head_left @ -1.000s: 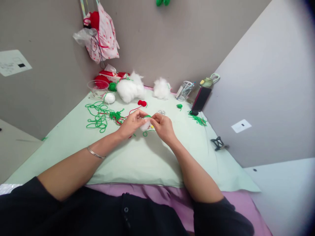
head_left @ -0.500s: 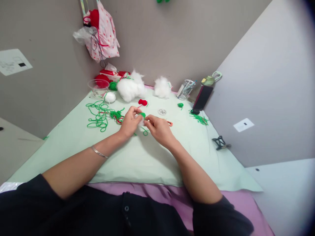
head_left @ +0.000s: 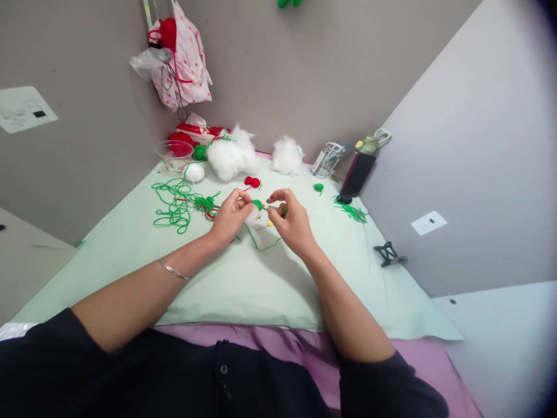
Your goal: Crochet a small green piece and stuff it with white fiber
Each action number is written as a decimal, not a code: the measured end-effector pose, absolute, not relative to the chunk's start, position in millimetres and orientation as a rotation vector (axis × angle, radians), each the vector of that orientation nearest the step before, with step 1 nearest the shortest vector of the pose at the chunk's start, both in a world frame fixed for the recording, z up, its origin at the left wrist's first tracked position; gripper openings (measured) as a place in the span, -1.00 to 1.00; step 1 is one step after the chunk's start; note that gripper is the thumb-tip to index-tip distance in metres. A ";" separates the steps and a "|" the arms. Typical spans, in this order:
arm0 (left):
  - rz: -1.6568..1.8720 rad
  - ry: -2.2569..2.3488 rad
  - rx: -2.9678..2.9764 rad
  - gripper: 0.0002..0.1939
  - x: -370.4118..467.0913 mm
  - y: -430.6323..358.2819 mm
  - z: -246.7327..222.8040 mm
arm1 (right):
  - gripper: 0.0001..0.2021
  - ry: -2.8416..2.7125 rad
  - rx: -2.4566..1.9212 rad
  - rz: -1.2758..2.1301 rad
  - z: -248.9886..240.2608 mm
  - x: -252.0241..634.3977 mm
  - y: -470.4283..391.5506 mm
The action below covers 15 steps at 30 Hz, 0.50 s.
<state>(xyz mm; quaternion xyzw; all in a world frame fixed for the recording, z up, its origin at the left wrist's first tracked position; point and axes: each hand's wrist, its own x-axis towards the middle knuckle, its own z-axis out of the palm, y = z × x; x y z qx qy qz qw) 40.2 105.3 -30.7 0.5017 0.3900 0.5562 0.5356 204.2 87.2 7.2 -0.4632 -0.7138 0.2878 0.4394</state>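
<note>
My left hand (head_left: 231,213) is closed, pinching a small green crocheted piece (head_left: 257,204) between thumb and fingers. White stuffing (head_left: 253,217) bulges just below that piece. Close on the right, my right hand (head_left: 290,219) has its index finger raised and the other fingers curled round green yarn (head_left: 284,213). A loose green strand (head_left: 261,249) loops beneath both hands. Under the right hand, a thin tool with a yellow part (head_left: 270,223) is mostly hidden. A small red knitted piece (head_left: 252,182) lies beyond the hands.
Tangled green yarn (head_left: 172,203) lies left, near a white ball (head_left: 194,172) and clear tub (head_left: 162,152). Stuffing heaps (head_left: 231,157) stand behind. At right are a pen cup (head_left: 328,159), phone (head_left: 358,174), green yarn scraps (head_left: 354,213) and black clip (head_left: 389,253).
My right hand has moved slightly right, away from my left, and its index finger has lifted. The green strand below is drawn out into a wider loop. My left hand has barely moved.
</note>
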 end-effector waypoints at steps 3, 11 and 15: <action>1.327 0.920 1.194 -0.74 40.4 105.2 -31.0 | -0.94 -1.963 -1.253 0.597 0.0 204.2 90.9; 1.217 0.854 1.206 -0.70 40.2 102.0 -29.1 | -0.84 -1.897 -1.386 0.506 -2.7 202.3 93.6; 1.169 0.812 1.213 -0.59 39.1 103.6 -27.5 | -0.82 -1.865 -1.395 0.480 -1.2 206.1 93.8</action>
